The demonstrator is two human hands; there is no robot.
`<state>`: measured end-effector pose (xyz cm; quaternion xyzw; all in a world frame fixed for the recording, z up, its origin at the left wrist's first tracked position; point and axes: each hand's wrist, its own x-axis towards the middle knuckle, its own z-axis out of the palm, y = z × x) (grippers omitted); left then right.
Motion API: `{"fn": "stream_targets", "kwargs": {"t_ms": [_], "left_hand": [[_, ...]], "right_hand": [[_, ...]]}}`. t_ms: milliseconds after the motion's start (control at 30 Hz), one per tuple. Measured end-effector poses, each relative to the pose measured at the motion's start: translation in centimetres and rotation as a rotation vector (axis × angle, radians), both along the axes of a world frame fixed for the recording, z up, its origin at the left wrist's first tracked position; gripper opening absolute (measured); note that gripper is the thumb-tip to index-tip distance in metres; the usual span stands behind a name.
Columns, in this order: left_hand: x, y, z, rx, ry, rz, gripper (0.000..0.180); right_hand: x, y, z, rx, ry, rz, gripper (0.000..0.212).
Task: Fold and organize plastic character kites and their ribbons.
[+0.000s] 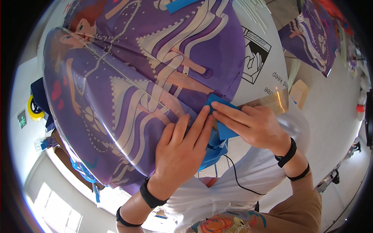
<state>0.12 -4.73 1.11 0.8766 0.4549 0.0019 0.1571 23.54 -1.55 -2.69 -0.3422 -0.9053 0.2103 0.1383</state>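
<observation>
Purple glossy plastic sheets (128,97) printed with a cartoon figure in a ruffled dress lie layered and folded in front of me. A blue flat piece (228,131), perhaps tape or film, sits at their near edge. My left hand (180,151) rests palm down, its long fingers stretched over the printed sheet and reaching the blue piece. From the right, my right hand (254,126) presses the blue piece with outstretched fingertips, which nearly meet those of the left. Its thumb is hidden. Beside the right wrist shows a shiny brownish strip (281,101).
White printed sheeting (268,77) lies under the purple layers. Another blue piece (180,5) is at the far edge. A similar purple printed item (311,39) stands at the far right. Below my hands are a blue object (213,155) and a thin black cable (237,176).
</observation>
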Motion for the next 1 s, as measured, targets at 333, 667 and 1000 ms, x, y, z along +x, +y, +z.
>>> {"fn": "stream_targets", "kwargs": {"t_ms": [333, 667, 1000], "left_hand": [[-0.5, 0.0, 1.0, -0.031, -0.053, 0.037, 0.036], [-3.5, 0.9, 10.7, -0.169, -0.438, 0.339, 0.025], [-41.6, 3.8, 7.9, 0.277, -0.460, 1.574, 0.026]], "right_hand": [[0.0, 0.0, 0.2, -0.044, -0.007, -0.021, 0.044], [-1.2, 0.1, 0.5, -0.076, 0.036, 0.022, 0.042], [-0.8, -0.3, 1.0, -0.031, 0.105, -0.004, 0.063]]}}
